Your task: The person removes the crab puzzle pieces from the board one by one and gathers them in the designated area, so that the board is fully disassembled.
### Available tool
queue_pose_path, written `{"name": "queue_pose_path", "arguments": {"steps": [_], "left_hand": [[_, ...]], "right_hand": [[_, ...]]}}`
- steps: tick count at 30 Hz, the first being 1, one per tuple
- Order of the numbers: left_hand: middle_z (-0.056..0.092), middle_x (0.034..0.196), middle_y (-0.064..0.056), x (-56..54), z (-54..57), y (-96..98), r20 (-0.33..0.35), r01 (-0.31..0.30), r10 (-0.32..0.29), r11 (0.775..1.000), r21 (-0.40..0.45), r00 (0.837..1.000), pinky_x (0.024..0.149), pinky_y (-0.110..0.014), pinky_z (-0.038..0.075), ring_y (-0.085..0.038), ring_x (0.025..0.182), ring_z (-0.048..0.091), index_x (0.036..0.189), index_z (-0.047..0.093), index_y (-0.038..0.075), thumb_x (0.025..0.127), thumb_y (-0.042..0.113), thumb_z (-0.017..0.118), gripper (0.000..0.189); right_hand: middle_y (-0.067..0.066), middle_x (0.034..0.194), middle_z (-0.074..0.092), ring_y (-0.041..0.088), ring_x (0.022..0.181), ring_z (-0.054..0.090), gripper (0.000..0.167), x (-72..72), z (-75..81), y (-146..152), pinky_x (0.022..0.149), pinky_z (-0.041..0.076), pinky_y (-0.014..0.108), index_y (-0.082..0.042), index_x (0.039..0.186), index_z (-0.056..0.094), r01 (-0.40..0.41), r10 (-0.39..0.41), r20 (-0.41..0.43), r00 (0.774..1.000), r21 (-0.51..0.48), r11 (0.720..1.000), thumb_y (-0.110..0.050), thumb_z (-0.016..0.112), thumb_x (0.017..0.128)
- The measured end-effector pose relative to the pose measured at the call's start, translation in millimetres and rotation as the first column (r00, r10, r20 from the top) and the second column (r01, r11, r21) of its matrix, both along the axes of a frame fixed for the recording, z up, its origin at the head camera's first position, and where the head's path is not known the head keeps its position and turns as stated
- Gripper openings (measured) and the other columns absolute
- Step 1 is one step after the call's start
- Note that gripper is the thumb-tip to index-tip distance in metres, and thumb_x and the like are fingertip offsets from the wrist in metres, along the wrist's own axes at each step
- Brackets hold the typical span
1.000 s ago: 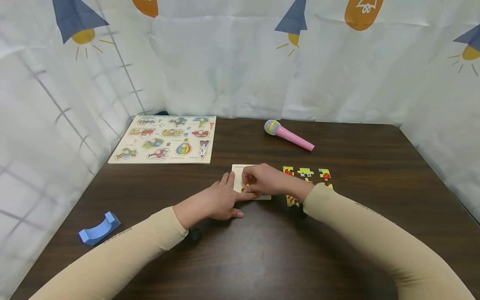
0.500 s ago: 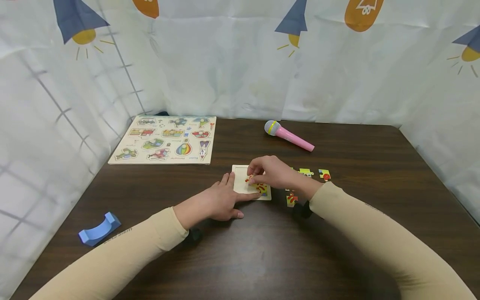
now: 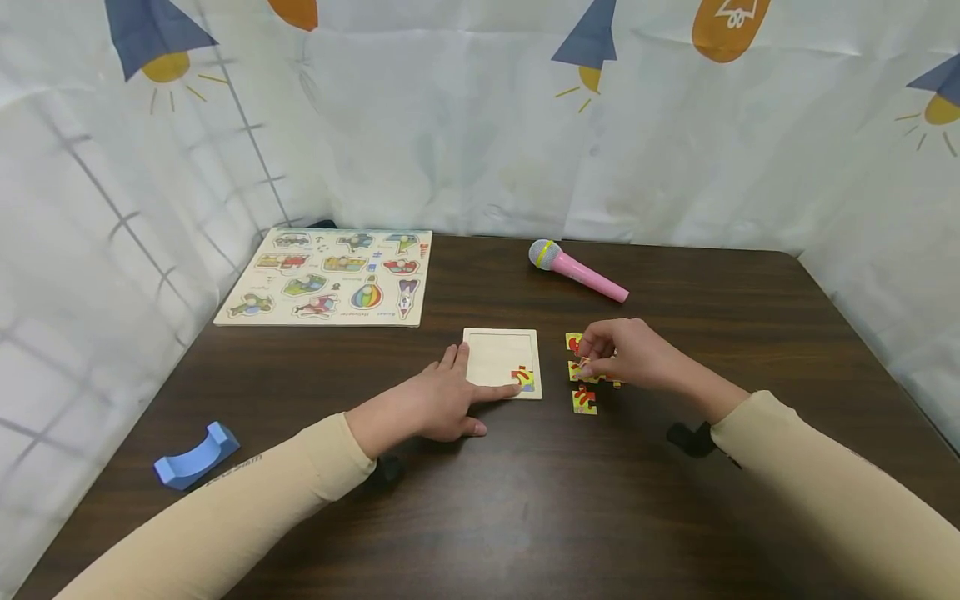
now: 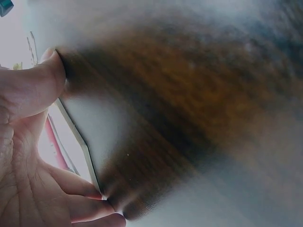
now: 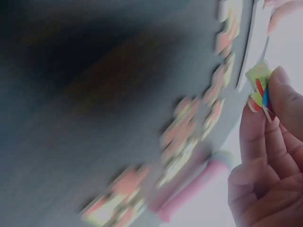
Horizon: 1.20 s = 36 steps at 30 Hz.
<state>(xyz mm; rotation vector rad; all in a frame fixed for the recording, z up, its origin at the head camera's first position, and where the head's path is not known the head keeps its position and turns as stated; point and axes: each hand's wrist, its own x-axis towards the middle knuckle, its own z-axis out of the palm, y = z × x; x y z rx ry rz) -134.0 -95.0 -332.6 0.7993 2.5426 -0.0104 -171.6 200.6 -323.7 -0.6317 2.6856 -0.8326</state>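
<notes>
My left hand [image 3: 442, 400] lies with extended fingers against a small pale wooden puzzle tray [image 3: 491, 354], the index finger along its front edge. A yellow and red jigsaw piece [image 3: 523, 377] sits in the tray's near right corner. Right of the tray, my right hand [image 3: 633, 357] is over the loose pieces. Between its thumb and fingers it pinches a yellow, red and blue jigsaw piece [image 5: 258, 87], seen in the right wrist view. Another loose jigsaw piece [image 3: 583, 401] lies just nearer. Blurred in the left wrist view, my left thumb [image 4: 40, 80] touches the table.
Several more jigsaw pieces [image 5: 180, 127] lie on the dark table, partly hidden by the right hand in the head view. Farther back is a pink toy microphone [image 3: 577, 271]. A picture board [image 3: 330, 279] lies at the back left, and a blue arched block [image 3: 197, 457] near the left edge.
My right hand has lifted off the tray and moved right with a jigsaw piece, baring the tray and its corner piece. The left hand has stayed in place.
</notes>
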Motion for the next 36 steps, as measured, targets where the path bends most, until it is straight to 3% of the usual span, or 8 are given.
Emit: {"name": "queue_pose_path", "arguments": {"steps": [12, 36], "left_hand": [[0.008, 0.165, -0.038, -0.4, 0.1, 0.3, 0.006, -0.004, 0.004, 1.0, 0.008, 1.0, 0.118, -0.06, 0.033, -0.055, 0.153, 0.015, 0.156, 0.033, 0.052, 0.098, 0.045, 0.065, 0.066], [0.009, 0.165, -0.037, -1.6, -0.4, 0.4, 0.005, 0.008, -0.008, 1.0, -0.003, 1.0, 0.118, -0.06, 0.033, -0.054, 0.153, 0.017, 0.156, 0.032, 0.05, 0.099, 0.045, 0.064, 0.066]], "right_hand": [[-0.006, 0.073, 0.067, 0.01, 0.068, 0.058, 0.021, 20.0, -3.9, 39.7, 0.063, 0.048, 0.025, -0.012, 0.087, 0.066, -0.037, 0.035, 0.033, 0.999, 0.077, 0.996, -0.019, 0.085, 0.083], [-0.01, 0.08, 0.066, 0.003, 0.068, 0.051, 0.012, 29.3, -13.8, 36.2, 0.062, 0.046, 0.024, -0.016, 0.087, 0.072, -0.124, 0.135, -0.073, 0.988, 0.135, 0.983, -0.018, 0.084, 0.085]]}}
